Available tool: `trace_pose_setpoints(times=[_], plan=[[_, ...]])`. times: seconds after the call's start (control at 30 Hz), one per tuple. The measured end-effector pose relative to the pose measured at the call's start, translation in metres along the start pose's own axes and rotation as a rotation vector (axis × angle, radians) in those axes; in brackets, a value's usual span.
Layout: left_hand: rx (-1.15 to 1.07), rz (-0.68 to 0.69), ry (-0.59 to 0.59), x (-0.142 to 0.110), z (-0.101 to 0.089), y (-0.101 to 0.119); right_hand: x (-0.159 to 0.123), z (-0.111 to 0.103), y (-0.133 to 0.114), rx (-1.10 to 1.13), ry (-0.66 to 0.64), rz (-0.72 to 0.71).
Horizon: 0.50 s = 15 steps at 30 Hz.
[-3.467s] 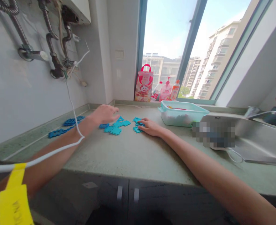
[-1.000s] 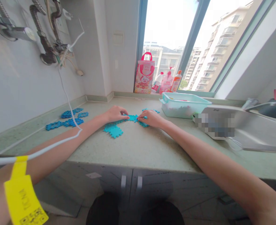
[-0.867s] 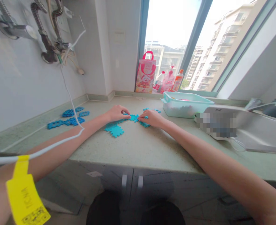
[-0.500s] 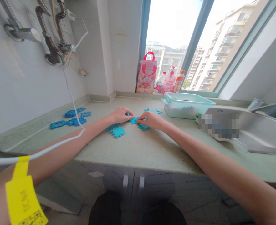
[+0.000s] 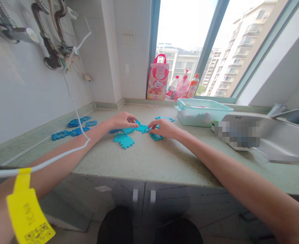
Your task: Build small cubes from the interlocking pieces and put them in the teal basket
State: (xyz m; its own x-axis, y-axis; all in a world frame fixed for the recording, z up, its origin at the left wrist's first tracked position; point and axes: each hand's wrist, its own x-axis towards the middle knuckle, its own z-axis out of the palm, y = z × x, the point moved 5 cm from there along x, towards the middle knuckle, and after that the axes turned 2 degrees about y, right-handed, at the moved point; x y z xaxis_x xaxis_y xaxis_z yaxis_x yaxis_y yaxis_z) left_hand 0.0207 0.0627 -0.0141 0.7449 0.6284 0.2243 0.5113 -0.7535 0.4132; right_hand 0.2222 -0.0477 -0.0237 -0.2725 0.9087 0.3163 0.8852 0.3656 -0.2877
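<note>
A turquoise toothed-edge puzzle piece (image 5: 142,127) is between my two hands, just above or on the counter. My left hand (image 5: 124,121) has its thumb and fingertips at the piece's left edge. At the right end, my right hand (image 5: 165,128) pinches it between thumb and fingers. Flat turquoise puzzle tiles (image 5: 124,140) lie below my left hand, partly hidden by it. Another turquoise tile (image 5: 156,137) lies under my right hand, and a toothed ring-like piece (image 5: 165,119) is behind it.
Darker blue toothed pieces (image 5: 78,121) lie at the left. A white cable (image 5: 60,162) with a yellow tag (image 5: 28,213) crosses over my left forearm. Behind on the right stands a mint plastic bin (image 5: 202,113) beside the sink (image 5: 281,139). Bottles (image 5: 183,87) and a pink bag (image 5: 158,79) line the window.
My left hand has drawn slightly left and up, its fingers a little wider, so more of the turquoise piece shows. My right hand stays at the piece's right end. The view has shifted slightly.
</note>
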Motion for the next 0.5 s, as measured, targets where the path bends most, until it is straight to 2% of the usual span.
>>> trace_pose_setpoints(times=[0.33,0.5], plan=[[0.070,-0.083,0.173,0.011,0.022,0.003,-0.002,0.001,-0.013,0.046,0.034,-0.018],[0.054,-0.052,0.173,0.013,0.024,-0.003,-0.001,0.003,-0.023,-0.057,0.062,-0.093]])
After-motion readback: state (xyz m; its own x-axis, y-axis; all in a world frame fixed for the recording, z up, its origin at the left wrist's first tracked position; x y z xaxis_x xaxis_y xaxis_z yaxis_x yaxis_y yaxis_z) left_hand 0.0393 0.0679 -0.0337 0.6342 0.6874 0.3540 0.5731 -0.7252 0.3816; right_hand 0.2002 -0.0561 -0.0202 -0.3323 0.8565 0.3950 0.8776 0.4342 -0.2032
